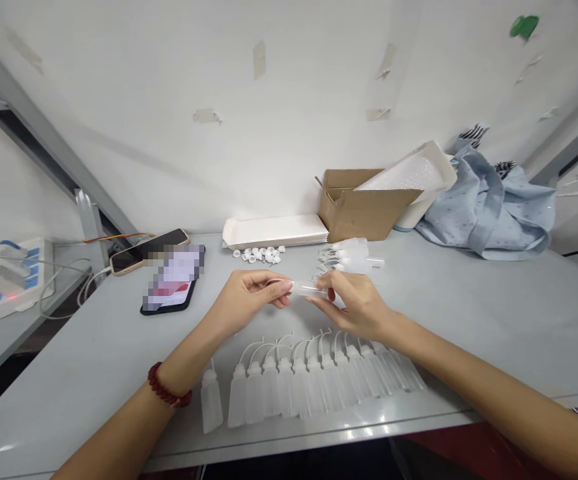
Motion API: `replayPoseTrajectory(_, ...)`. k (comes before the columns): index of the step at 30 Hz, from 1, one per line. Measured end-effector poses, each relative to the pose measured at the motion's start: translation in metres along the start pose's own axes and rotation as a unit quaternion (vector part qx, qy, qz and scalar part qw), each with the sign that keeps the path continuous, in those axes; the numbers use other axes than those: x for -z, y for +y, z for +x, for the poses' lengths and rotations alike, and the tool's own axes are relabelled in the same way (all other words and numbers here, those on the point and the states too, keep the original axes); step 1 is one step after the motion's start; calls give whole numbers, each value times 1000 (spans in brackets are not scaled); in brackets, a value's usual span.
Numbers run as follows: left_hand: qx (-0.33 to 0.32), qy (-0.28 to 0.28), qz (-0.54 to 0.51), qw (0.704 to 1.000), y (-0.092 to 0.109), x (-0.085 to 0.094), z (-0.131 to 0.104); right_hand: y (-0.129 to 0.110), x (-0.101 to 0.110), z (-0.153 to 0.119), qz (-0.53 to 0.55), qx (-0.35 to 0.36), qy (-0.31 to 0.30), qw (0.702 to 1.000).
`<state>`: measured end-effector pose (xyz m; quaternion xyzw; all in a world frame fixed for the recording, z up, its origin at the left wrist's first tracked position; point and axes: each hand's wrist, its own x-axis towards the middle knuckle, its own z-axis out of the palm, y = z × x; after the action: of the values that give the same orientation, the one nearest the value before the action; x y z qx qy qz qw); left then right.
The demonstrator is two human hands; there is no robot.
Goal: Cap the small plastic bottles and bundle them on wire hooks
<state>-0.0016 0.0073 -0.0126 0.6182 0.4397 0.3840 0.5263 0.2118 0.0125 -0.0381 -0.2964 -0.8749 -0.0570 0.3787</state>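
Head view: your left hand [259, 292] pinches a bottle [309, 289] at the neck, right hand [356, 300] closed round its body, likely steadying it, spare bottles [300, 390] rowed within reach.

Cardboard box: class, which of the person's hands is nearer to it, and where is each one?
Right. The right hand holds a bottle in front of the box; the left hand, at the bottle's other end, is farther off, in front and to the left.
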Motion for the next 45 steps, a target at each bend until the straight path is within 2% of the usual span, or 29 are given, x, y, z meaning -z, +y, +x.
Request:
replayPoseTrajectory(4,16,-29,25,999,1,1,-1,-2,0,-1,48,-28,-20,998)
replayPoseTrajectory(8,10,-29,8,1000,1,0,-2,-6,5,2,166,-126,-57,977)
replayPoseTrajectory(11,-12,-21,-1,1000,1,-2,-3,-9,11,8,271,-221,-94,932)
replayPoseTrajectory(16,-60,-16,40,997,3,-3,-4,-7,14,15,422,-346,-149,825)
replayPoseTrajectory(19,-84,-14,62,994,4,-3,-4,-3,13,15,457,-369,-175,790)
replayPoseTrajectory(21,-90,-12,72,993,4,-3,-4,-2,12,14,466,-372,-178,783)
replayPoseTrajectory(24,-78,-8,76,994,4,-3,-4,-2,11,14,458,-367,-166,792)
replayPoseTrajectory(28,-41,-6,85,996,4,-4,-4,-5,11,15,428,-356,-130,821)
replayPoseTrajectory(31,-25,-5,91,996,4,-5,-3,-7,11,15,366,-341,-107,859)
replayPoseTrajectory(34,-21,-12,88,996,5,-5,-2,-10,10,14,297,-293,-87,905)
replayPoseTrajectory(36,-21,-18,92,995,5,-4,-3,-11,10,13,261,-266,-83,924)
replayPoseTrajectory(40,-23,-20,91,995,2,-3,-5,-11,12,14,246,-250,-103,931)
replayPoseTrajectory(45,-58,4,58,997,-3,-9,-6,-7,13,15,269,-274,-129,914)
